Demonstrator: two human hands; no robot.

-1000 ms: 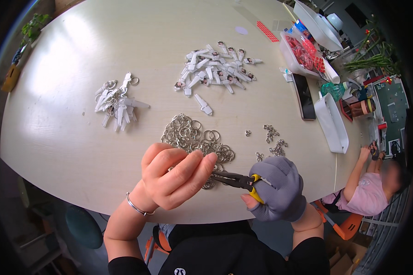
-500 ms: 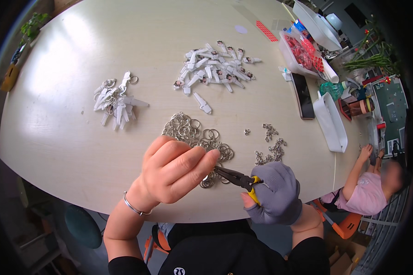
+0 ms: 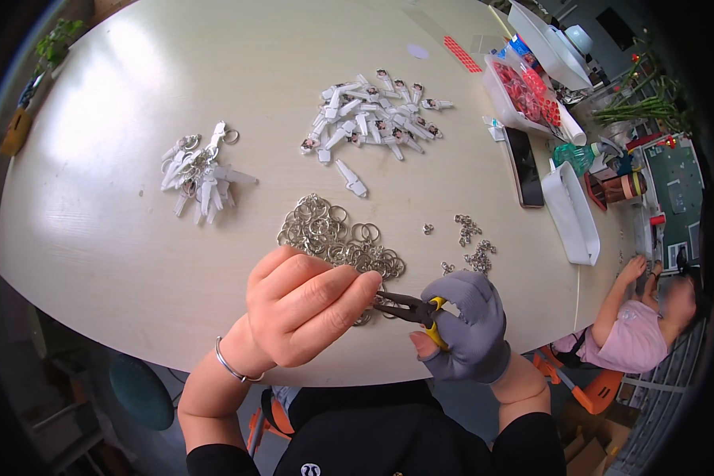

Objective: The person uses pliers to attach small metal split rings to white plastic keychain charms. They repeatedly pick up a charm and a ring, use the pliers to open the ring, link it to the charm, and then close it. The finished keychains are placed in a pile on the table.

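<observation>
My left hand point(image 3: 305, 305), bare with a silver bangle, is closed in a pinch; what its fingertips hold is hidden behind them. In a grey fingerless glove, my right hand point(image 3: 468, 325) grips black pliers point(image 3: 404, 306) with yellow handles. The jaws of the pliers reach the left fingertips. Just beyond my left hand lies a pile of metal key rings point(image 3: 325, 230), partly covered by the hand. Small metal connector pieces point(image 3: 480, 255) lie past my right hand. Farther off is a heap of white tags point(image 3: 361, 119) with small pictures; more tags with rings point(image 3: 206, 178) lie at the left.
Along the table's right side are a dark phone point(image 3: 523, 166), a long white tray point(image 3: 571, 214) and a clear box of red pieces point(image 3: 520, 91). A person in pink point(image 3: 631, 337) sits at the far right. A green plant point(image 3: 59, 44) stands at the upper left.
My right hand and the pliers have shifted slightly left and up, showing the handles spread a little more. My left hand has stayed almost in place, still pinched.
</observation>
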